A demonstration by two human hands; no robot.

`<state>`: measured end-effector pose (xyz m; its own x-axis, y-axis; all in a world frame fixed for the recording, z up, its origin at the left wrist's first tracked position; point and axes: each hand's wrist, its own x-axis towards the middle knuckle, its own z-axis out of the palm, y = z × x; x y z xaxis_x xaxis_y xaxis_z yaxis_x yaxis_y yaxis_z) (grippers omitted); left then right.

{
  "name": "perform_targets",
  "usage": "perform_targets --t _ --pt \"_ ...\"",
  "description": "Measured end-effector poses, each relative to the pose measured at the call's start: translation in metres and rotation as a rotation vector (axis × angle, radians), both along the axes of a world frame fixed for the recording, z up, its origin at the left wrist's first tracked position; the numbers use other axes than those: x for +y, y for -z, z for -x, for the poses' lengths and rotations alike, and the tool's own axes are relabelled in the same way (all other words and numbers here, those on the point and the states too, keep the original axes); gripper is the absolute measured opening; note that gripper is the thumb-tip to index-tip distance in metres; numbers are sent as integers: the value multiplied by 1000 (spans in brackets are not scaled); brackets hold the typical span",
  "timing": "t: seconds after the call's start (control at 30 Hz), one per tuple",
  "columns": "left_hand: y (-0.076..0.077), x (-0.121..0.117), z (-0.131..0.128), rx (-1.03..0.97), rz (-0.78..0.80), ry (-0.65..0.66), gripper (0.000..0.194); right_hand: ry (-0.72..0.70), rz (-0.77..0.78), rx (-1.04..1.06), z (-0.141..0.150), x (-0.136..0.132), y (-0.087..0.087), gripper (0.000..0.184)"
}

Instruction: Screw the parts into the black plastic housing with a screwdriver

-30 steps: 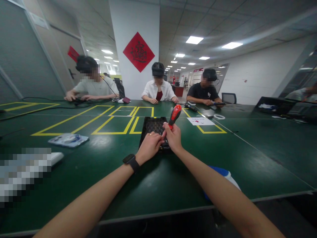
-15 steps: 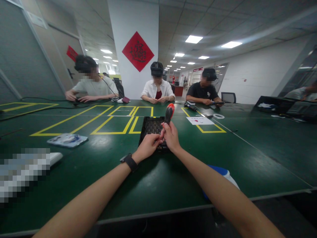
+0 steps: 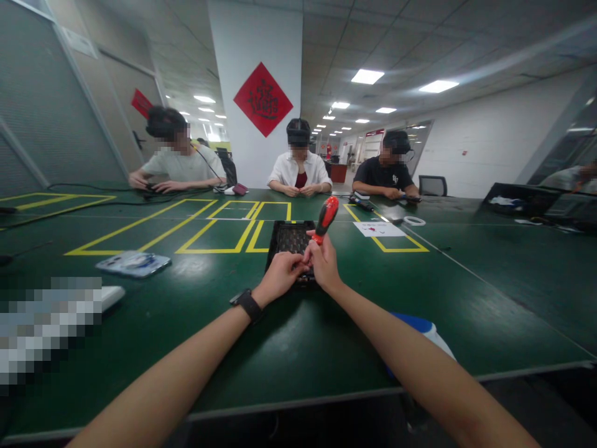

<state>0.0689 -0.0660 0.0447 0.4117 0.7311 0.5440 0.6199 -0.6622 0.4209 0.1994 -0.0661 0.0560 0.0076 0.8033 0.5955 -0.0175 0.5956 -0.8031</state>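
A screwdriver (image 3: 328, 214) with a red and black handle stands up tilted in my right hand (image 3: 325, 264), whose fingers are wrapped around its lower part. The shaft and tip are hidden by the fingers. My left hand (image 3: 282, 274), with a dark watch (image 3: 247, 305) on the wrist, has its fingertips pinched together beside my right fingers. Whatever the left fingers hold is too small or hidden to make out. Both hands are over the near part of a black, shallow box (image 3: 273, 241) with a textured inside, lying on the green table (image 3: 280, 361).
To the left lie a phone-like flat object (image 3: 135, 264) and a blurred-out pale object (image 3: 51, 336). A blue and white item (image 3: 422, 326) is partly behind my right forearm. A paper sheet (image 3: 380, 229) and a white ring (image 3: 414, 221) lie farther right. Several people sit across the table.
The screwdriver handle has leaned over to the right, and the right-hand fingers have shifted around it. The left hand stays pinched at the box. The whole view has moved slightly.
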Motion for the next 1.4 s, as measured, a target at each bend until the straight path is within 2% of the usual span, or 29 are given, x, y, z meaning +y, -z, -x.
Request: perform_targets --t 0.13,0.33,0.47,0.63,0.73,0.87,1.13,1.3,1.4 --pt "0 0 -2 -12 -6 13 13 9 -10 4 0 0 2 31" --pt "1 -1 -3 -9 -13 -46 18 0 11 41 0 0 1 30" --pt "1 -1 -3 6 1 -7 17 -28 20 33 -1 2 1 32" --pt "3 1 -4 -75 14 48 6 45 -11 15 -3 6 3 31" --pt "4 1 -4 -101 14 5 12 57 -25 27 -2 6 3 29" --pt "5 0 -3 -23 -53 -56 12 19 -31 48 -1 6 4 27" --pt "2 -3 -5 28 -83 -33 5 2 -14 62 -1 7 5 29" --pt "3 -3 -4 -17 -48 -84 14 14 -18 69 -1 6 5 28" --pt "4 -3 -3 1 -53 -88 12 15 -15 78 -1 6 5 29"
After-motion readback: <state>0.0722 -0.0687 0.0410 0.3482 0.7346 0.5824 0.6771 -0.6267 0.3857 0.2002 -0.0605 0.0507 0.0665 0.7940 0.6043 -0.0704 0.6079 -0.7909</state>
